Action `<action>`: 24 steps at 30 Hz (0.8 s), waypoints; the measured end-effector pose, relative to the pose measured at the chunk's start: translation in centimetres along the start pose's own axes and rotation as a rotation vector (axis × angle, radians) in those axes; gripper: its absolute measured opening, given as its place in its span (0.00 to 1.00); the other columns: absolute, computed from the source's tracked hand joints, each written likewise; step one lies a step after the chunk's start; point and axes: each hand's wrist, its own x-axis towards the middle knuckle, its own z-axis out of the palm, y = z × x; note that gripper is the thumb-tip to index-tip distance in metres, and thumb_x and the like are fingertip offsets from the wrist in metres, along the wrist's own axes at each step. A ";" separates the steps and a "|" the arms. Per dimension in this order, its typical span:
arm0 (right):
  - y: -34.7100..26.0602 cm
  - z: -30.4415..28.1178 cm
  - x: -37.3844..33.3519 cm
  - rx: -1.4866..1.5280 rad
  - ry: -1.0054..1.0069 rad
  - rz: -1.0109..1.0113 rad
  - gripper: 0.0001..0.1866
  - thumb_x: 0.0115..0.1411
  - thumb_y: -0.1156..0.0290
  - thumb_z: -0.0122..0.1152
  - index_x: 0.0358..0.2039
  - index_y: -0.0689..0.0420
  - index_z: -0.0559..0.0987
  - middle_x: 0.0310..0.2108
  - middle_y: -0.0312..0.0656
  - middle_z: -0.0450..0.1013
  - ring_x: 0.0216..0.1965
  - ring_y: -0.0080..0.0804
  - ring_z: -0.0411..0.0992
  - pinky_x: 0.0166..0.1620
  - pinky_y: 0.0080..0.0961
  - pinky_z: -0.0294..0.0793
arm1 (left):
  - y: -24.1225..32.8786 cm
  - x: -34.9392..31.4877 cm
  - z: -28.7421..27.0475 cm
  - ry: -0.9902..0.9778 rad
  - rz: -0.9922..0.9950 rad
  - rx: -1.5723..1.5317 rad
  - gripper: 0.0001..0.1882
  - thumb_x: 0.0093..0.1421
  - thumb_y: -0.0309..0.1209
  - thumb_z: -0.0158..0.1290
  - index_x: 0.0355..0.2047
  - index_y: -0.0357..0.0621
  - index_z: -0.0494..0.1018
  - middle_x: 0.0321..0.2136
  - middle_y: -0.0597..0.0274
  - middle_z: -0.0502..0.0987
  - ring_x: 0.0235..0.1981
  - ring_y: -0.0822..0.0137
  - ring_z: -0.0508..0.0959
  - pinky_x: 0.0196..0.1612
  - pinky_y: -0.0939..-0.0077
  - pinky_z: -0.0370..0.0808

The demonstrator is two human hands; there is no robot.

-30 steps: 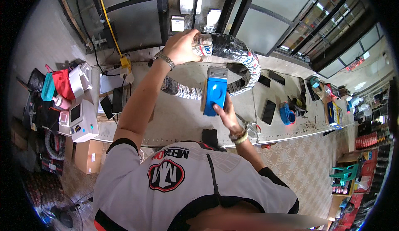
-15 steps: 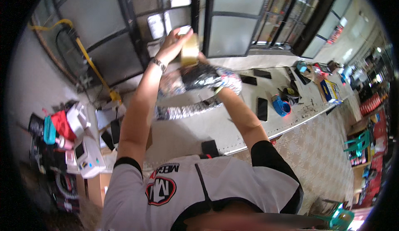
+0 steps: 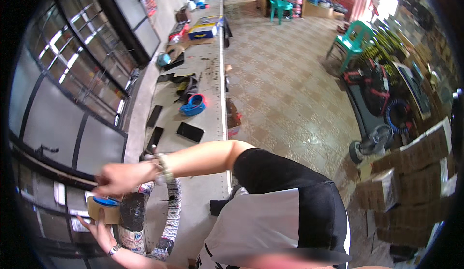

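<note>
My left hand, with a watch at the wrist, has its fingers against a wide roll of tan packing tape with a blue core. Just above the roll is my right hand, bracelets on its wrist; its fingers are curled closed and smeared by motion, and whatever they hold is hidden. Beside the tape lies a large ring-shaped bundle, wrapped in printed wrapping with a dark shiny stretch. The ring's other side rests on the counter.
Along the counter lie a dark phone, other dark phones, a blue tape roll and a blue-yellow box. Framed glass panels border its left side. Green chairs and cardboard boxes stand on the tiled floor.
My view has swung to the right, showing more of the room. My right hand has come from the bundle up to the tape roll. The left hand is still at the roll.
</note>
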 end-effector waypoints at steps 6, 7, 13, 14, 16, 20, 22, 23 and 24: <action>5.7 5.6 9.3 -0.484 -0.157 0.264 0.38 0.62 0.45 0.56 0.53 0.73 0.68 0.51 0.62 0.72 0.52 0.52 0.73 0.54 0.46 0.71 | 3.0 -1.7 5.8 -0.143 0.331 0.250 0.58 0.51 0.26 0.66 0.72 0.50 0.37 0.70 0.43 0.42 0.68 0.54 0.53 0.68 0.55 0.51; 7.0 6.4 10.6 -0.764 -0.282 0.069 0.34 0.63 0.50 0.56 0.50 0.73 0.71 0.49 0.61 0.74 0.50 0.51 0.75 0.52 0.47 0.73 | 3.2 -3.0 5.6 -0.108 0.350 0.423 0.59 0.49 0.26 0.67 0.72 0.49 0.37 0.70 0.42 0.42 0.68 0.52 0.53 0.68 0.54 0.51; 8.7 4.4 10.1 0.189 -0.194 -0.169 0.15 0.61 0.64 0.60 0.32 0.65 0.82 0.30 0.47 0.80 0.30 0.39 0.80 0.33 0.39 0.81 | 2.6 -11.3 3.1 -0.453 0.110 0.845 0.57 0.33 0.26 0.71 0.65 0.37 0.57 0.54 0.41 0.70 0.57 0.48 0.70 0.63 0.58 0.62; 7.7 3.9 10.0 0.182 -0.073 0.193 0.15 0.56 0.63 0.63 0.28 0.64 0.83 0.30 0.48 0.80 0.29 0.39 0.80 0.33 0.37 0.80 | 2.3 -12.0 3.4 -0.396 0.147 0.793 0.51 0.33 0.27 0.71 0.61 0.35 0.61 0.50 0.43 0.73 0.53 0.49 0.73 0.59 0.58 0.66; 6.1 3.1 9.9 -0.481 -0.367 0.066 0.14 0.46 0.62 0.66 0.26 0.63 0.82 0.28 0.50 0.79 0.29 0.41 0.79 0.34 0.37 0.80 | 1.4 -11.9 4.9 -0.311 0.198 0.758 0.42 0.36 0.30 0.71 0.54 0.34 0.68 0.43 0.48 0.77 0.46 0.52 0.77 0.53 0.58 0.72; 3.3 3.4 12.0 -0.726 -0.150 -0.493 0.18 0.52 0.59 0.58 0.36 0.59 0.80 0.32 0.49 0.79 0.34 0.41 0.79 0.38 0.37 0.79 | 1.7 -10.1 5.6 -0.219 0.131 0.723 0.30 0.44 0.36 0.71 0.46 0.39 0.74 0.39 0.51 0.81 0.40 0.56 0.81 0.45 0.63 0.77; 1.2 3.8 12.6 -0.237 -0.143 -0.189 0.20 0.62 0.55 0.53 0.45 0.57 0.78 0.34 0.47 0.79 0.36 0.39 0.79 0.40 0.33 0.79 | 2.4 -9.3 5.4 -0.214 0.272 0.797 0.30 0.44 0.38 0.70 0.45 0.39 0.74 0.40 0.48 0.81 0.42 0.54 0.82 0.45 0.62 0.77; -0.1 3.6 12.2 0.035 -0.182 0.064 0.23 0.64 0.49 0.52 0.44 0.57 0.79 0.35 0.46 0.79 0.38 0.35 0.79 0.41 0.32 0.79 | 2.5 -9.2 5.1 -0.184 0.296 0.873 0.32 0.43 0.43 0.71 0.45 0.38 0.74 0.40 0.46 0.81 0.42 0.54 0.82 0.45 0.63 0.77; -1.4 3.3 11.5 0.273 -0.141 0.316 0.26 0.65 0.44 0.51 0.43 0.56 0.80 0.36 0.45 0.80 0.39 0.32 0.79 0.43 0.30 0.78 | 2.6 -8.7 5.2 -0.183 0.214 0.871 0.33 0.41 0.46 0.71 0.43 0.39 0.76 0.39 0.47 0.81 0.42 0.54 0.82 0.45 0.64 0.77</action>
